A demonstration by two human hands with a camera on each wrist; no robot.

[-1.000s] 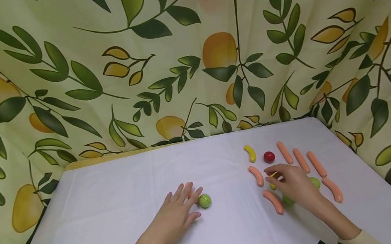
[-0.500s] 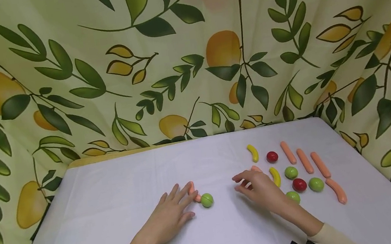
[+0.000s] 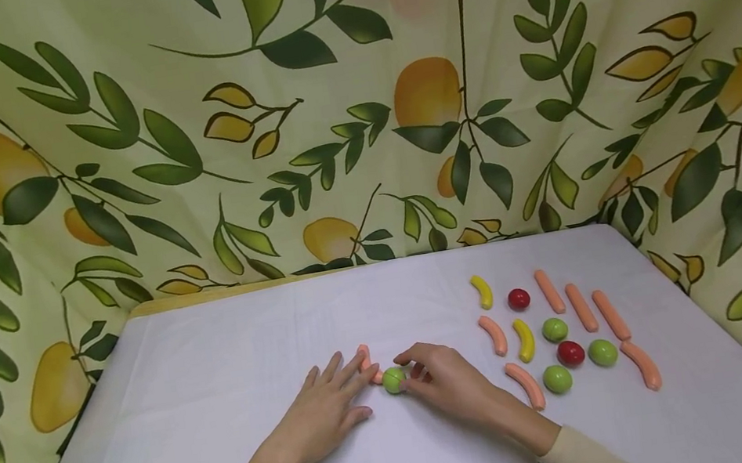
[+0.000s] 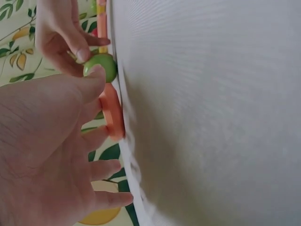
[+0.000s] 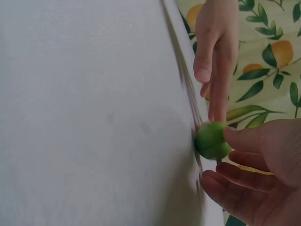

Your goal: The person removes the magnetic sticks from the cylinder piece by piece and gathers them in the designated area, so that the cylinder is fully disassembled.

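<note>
My left hand [image 3: 312, 422] has its fingers spread, reaching over part of a small toy sausage [image 3: 364, 359] on the white table. Beside the sausage sits a round green toy fruit [image 3: 394, 381] with a seam line. My right hand [image 3: 452, 382] is at the fruit's right side, thumb and index finger parted. In the right wrist view its thumb overlaps the edge of the green fruit [image 5: 212, 140]; whether it touches is hard to tell. The left wrist view shows the sausage [image 4: 112, 113] just below the fruit [image 4: 102, 67].
On the right lie more toy sausages [image 3: 613, 314], yellow bananas [image 3: 525, 340], red round fruits [image 3: 570, 353] and green round fruits [image 3: 558, 378]. A leaf-patterned curtain [image 3: 326, 111] hangs behind the white-covered table [image 3: 216, 348].
My right hand has moved left, away from the toy group, to the green fruit beside the sausage. My left hand has barely shifted.
</note>
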